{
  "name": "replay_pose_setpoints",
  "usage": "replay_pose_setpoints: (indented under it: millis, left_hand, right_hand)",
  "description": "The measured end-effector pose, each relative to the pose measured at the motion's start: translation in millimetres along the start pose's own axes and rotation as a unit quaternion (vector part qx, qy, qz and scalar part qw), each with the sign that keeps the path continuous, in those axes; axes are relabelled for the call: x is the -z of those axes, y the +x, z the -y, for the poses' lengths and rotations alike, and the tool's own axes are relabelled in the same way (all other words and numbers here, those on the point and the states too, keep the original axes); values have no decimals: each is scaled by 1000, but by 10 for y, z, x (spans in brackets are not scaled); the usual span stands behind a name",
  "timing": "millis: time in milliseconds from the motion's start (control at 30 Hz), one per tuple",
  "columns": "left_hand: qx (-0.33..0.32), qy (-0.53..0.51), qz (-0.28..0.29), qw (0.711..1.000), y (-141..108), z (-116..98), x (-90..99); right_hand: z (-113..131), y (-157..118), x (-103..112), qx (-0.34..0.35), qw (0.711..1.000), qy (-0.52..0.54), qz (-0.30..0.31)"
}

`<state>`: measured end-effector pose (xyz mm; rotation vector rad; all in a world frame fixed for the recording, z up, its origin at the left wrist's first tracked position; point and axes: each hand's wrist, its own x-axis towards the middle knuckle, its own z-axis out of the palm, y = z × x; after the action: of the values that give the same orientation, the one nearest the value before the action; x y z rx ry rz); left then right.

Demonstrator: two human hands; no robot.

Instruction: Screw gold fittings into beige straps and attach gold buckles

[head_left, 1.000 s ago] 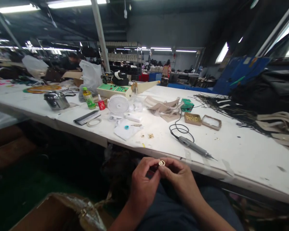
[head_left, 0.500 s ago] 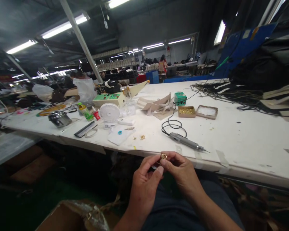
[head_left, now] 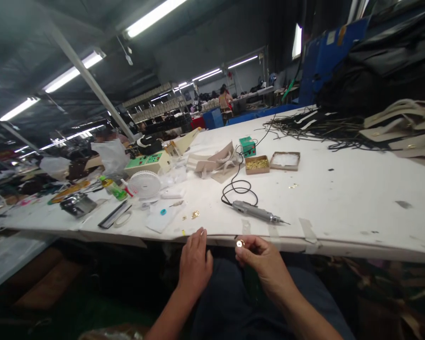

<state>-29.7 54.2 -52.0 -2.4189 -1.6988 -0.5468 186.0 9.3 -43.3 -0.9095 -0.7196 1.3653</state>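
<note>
Between the thumb and fingers of my right hand (head_left: 265,262), a small round gold metal fitting (head_left: 240,243) is pinched just off the table's front edge. My left hand (head_left: 195,263) holds nothing I can see; its fingers stretch over that edge. Beyond its fingertips lies a little pile of gold metal parts (head_left: 196,214). A grey electric screwdriver (head_left: 255,211) with a black cord rests on the white tabletop (head_left: 326,193), farther in than my right hand.
A box of small gold pieces (head_left: 257,164) and a shallow box with white contents (head_left: 285,160) stand behind the screwdriver. A green control box (head_left: 247,146) is nearby. Left are a white fan (head_left: 145,183), a roll of tape (head_left: 123,218) and a metal pot (head_left: 78,204).
My left hand has let go of the gold fitting and moved left to the table edge. My right hand keeps the fitting. The view has shifted and tilted.
</note>
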Motion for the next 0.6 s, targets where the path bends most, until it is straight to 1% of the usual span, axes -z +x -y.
replay_pose_setpoints:
  millis: [33, 67, 133, 200, 267, 367, 433, 500, 600]
  left_hand:
    - [-11, 62, 29, 998, 44, 136, -74]
    - [-37, 111, 62, 991, 89, 261, -138]
    - [-94, 187, 119, 971, 176, 467, -236]
    - [-154, 236, 146, 948, 257, 605, -295]
    - [-214, 251, 147, 933, 328, 686, -314]
    - [-307, 216, 152, 914, 399, 713, -259]
    - [-349, 179, 166, 905, 417, 675, -173]
    - [-370, 141, 183, 900, 414, 603, -65]
    - [-362, 53, 208, 907, 420, 467, 90]
  right_hand:
    - [-35, 23, 29, 0, 1000, -8, 0]
    - [-71, 47, 57, 1, 1000, -15, -2]
    - [-138, 100, 104, 2, 999, -32, -12]
    - [-187, 164, 132, 8, 999, -44, -27]
    - [-215, 241, 133, 11, 998, -47, -36]
    - [-222, 364, 95, 3, 998, -50, -36]
    - [-218, 435, 69, -4, 998, -58, -39]
    - [-212, 491, 63, -4, 996, -68, -50]
    - [-190, 559, 95, -1, 996, -70, -56]
